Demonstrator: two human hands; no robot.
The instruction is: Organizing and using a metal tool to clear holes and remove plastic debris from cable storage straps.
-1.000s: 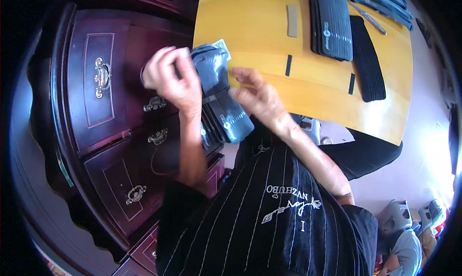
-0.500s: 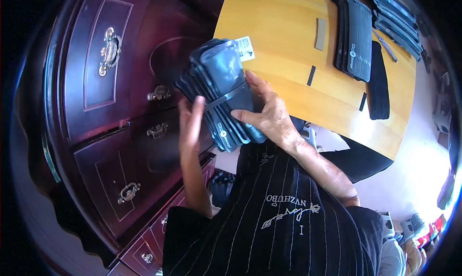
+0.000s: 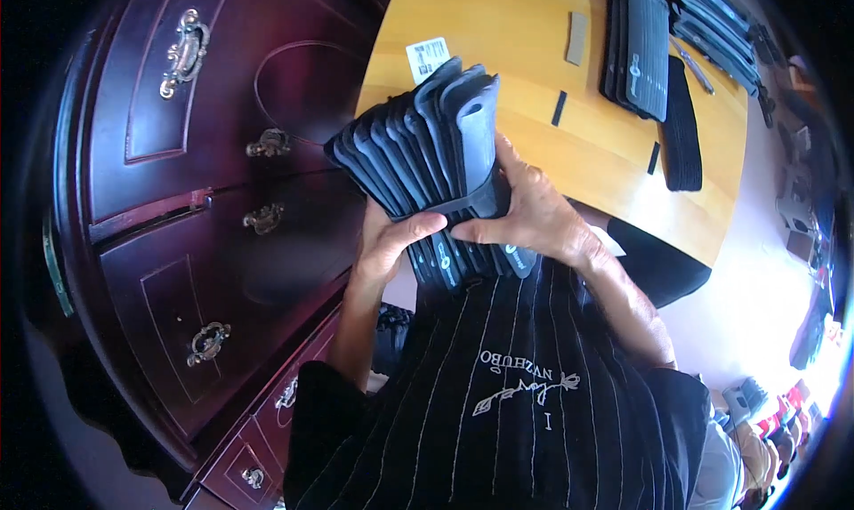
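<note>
Both hands hold a thick bundle of flat dark grey-black pieces [image 3: 400, 150], stacked face to face, with pale round marks near their lower ends. A dark strap [image 3: 485, 199] runs across the bundle. My left hand [image 3: 382, 243] grips the lower left side, its thumb across the front near the strap. My right hand [image 3: 543, 212] is wrapped round the right side, thumb pointing left toward the other thumb. A white printed tag [image 3: 427, 56] shows behind the bundle's top. Most of my fingers are hidden behind the stack.
On the yellow wooden table [image 3: 525, 56] lie similar dark stacks [image 3: 645, 52], a folded black ribbed strip [image 3: 683, 136], a pen [image 3: 694, 65], a brown strip [image 3: 576, 39] and small black strips [image 3: 559, 108]. A dark red cabinet [image 3: 294, 110] with metal handles stands at left.
The bundle has been tilted, so its fanned top edges now show. My left hand has come in from beside the stack to grip it, and its thumb lies near the strap.
</note>
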